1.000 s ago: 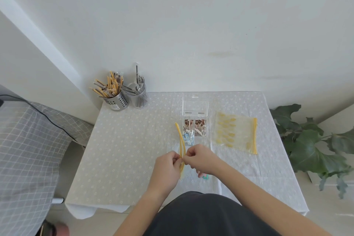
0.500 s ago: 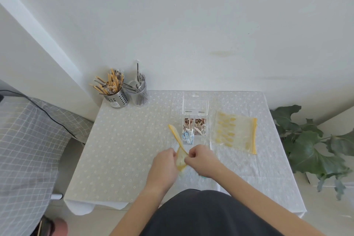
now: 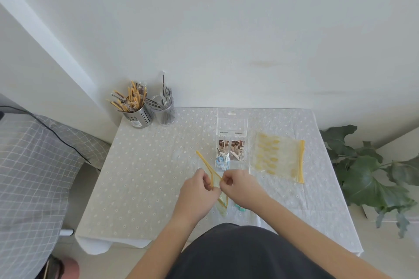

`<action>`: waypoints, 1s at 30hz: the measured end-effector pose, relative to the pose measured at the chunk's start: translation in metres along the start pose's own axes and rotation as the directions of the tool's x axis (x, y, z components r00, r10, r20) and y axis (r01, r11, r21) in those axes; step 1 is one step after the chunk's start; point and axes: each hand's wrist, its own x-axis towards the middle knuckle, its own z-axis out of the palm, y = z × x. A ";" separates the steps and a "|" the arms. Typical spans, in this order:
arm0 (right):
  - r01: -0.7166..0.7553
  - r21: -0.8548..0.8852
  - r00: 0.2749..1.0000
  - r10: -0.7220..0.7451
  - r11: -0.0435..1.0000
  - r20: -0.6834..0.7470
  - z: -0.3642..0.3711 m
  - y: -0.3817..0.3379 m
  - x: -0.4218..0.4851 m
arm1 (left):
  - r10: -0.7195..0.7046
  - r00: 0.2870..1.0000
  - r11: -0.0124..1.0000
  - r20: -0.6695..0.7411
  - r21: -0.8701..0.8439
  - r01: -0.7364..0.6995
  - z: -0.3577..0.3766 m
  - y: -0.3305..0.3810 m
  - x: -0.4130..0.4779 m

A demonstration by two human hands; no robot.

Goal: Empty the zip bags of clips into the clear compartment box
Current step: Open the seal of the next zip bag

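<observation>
Bags [image 3: 277, 157]: two; box [image 3: 231, 142]: one

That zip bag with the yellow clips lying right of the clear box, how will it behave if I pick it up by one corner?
The zip bag is thin clear film lying flat on the table, so it will probably droop. Its yellow clips look loose and would likely slide toward the low end. The yellow zip strip looks stiffer, likely the steadier place to hold.

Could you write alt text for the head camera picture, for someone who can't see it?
Two hands, left and right, pull open a zip bag over a table. Beyond them stands an open clear box holding clips, with another bag lying to its right.
</observation>
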 end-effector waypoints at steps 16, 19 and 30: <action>-0.035 -0.129 0.995 0.023 0.991 -0.092 -0.017 0.010 -0.001 | -0.006 0.990 0.998 -0.139 -0.070 -0.004 -0.015 -0.009 0.005; -0.002 -0.044 0.999 0.000 0.999 -0.054 -0.008 0.002 -0.001 | 0.036 0.998 0.997 -0.056 -0.066 -0.040 -0.007 -0.006 0.003; 0.013 -0.149 0.994 -0.028 0.989 -0.102 -0.001 -0.001 -0.004 | 0.022 0.984 0.996 -0.179 0.089 -0.006 -0.003 -0.013 0.004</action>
